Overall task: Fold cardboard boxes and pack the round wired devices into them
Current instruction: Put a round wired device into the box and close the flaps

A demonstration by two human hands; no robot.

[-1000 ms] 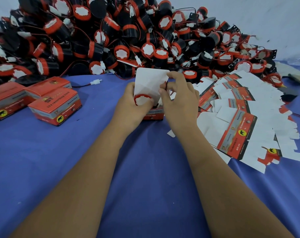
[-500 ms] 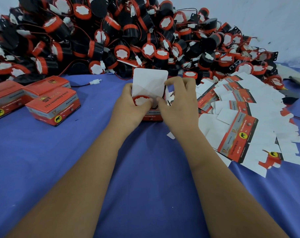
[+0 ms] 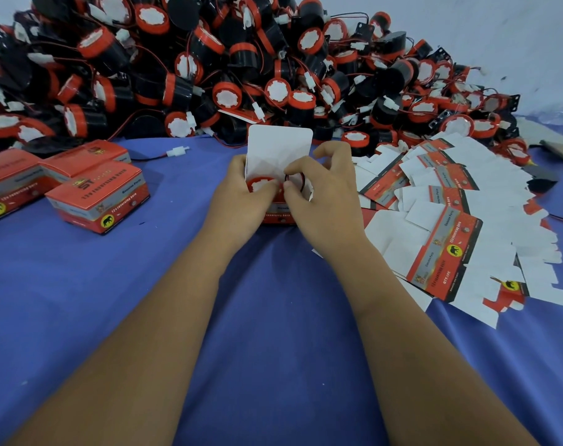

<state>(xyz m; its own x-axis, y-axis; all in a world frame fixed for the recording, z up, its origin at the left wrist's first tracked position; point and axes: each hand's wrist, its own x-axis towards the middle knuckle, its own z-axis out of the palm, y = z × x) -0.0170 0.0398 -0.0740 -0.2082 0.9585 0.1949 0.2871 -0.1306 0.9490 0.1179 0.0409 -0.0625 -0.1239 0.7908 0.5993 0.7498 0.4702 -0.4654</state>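
A small red cardboard box (image 3: 278, 215) stands on the blue cloth at the centre, its white lid flap (image 3: 278, 149) upright. Inside it sits a round red-rimmed device (image 3: 261, 185) with a white face. My left hand (image 3: 241, 201) grips the box's left side, thumb on the device. My right hand (image 3: 325, 201) holds the box's right side and pinches the device's red and black wire (image 3: 294, 181) between thumb and forefinger at the opening.
A big heap of round black-and-red wired devices (image 3: 241, 66) fills the back. Closed red boxes (image 3: 96, 197) stand at the left. Flat unfolded box blanks (image 3: 450, 220) lie fanned out at the right. A loose white connector (image 3: 177, 152) lies on the cloth.
My right hand's fingers have come down from the lid flap's edge to the box opening, pinching the wire. The box and my left hand have stayed nearly in place.
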